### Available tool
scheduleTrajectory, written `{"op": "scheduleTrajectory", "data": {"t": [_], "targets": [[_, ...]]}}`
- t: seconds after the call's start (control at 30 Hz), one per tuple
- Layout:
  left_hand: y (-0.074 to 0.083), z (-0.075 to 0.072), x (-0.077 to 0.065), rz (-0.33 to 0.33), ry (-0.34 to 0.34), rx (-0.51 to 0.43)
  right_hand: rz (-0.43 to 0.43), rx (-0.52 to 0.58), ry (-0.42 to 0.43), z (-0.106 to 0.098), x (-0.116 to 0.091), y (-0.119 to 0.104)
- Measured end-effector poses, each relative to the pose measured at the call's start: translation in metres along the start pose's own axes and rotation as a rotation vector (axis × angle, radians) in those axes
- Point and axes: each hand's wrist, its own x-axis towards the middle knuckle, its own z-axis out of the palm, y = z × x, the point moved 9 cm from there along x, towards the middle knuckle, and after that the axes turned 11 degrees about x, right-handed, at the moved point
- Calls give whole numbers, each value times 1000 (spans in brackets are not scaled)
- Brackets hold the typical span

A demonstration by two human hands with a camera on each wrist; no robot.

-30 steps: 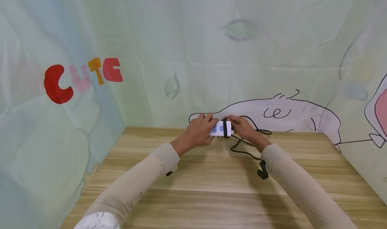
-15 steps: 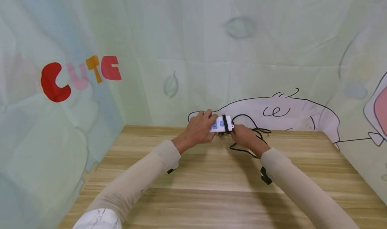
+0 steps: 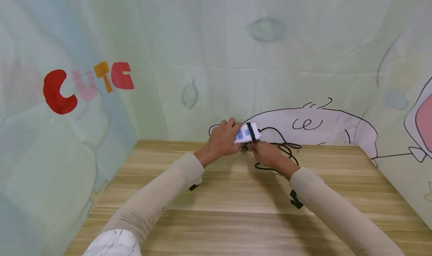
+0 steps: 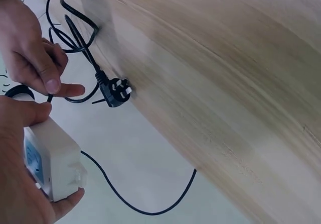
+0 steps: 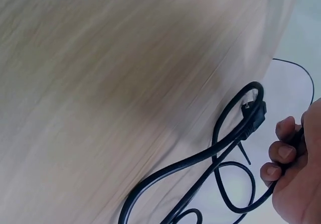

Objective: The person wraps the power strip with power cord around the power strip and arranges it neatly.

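Note:
My left hand [image 3: 223,139] grips one end of a white power strip [image 3: 244,133] with blue socket faces, thumb and fingers on opposite sides. Black cord is wound around the strip's other end. Just below that end, my right hand [image 3: 268,154] pinches the black cord [image 5: 263,199]; in the right wrist view its fingers curl round it. Loose loops of cord trail past the right hand toward the wall. A black plug [image 4: 116,92] with metal prongs shows beyond the hands in the left wrist view. Part of the strip is hidden by the left palm.
The wood-grain table [image 3: 216,218] spreads beneath both arms. A pale printed cloth [image 3: 189,34] hangs behind and along the sides, close to the table's far edge. Small black pieces [image 3: 296,199] show under the sleeves.
My right hand has moved from the strip's right end down and left to beneath it. The strip has risen slightly and tilts more, right end up. The left hand keeps its grip.

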Motion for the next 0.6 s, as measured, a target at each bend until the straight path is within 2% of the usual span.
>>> {"op": "scheduleTrajectory", "data": {"t": [0.1, 0.23, 0.33, 0.6], "targets": [[-1, 1, 0, -1, -3, 27, 27, -10, -27, -9, -10, -25], [-3, 5, -2, -5, -10, 61, 13, -67, -66, -11, -16, -40], [-4, 8, -4, -5, -10, 64, 5, -90, -84, -11, -17, -45], [-1, 9, -4, 28, 32, 80, 53, -82, -93, -12, -19, -40]]}}
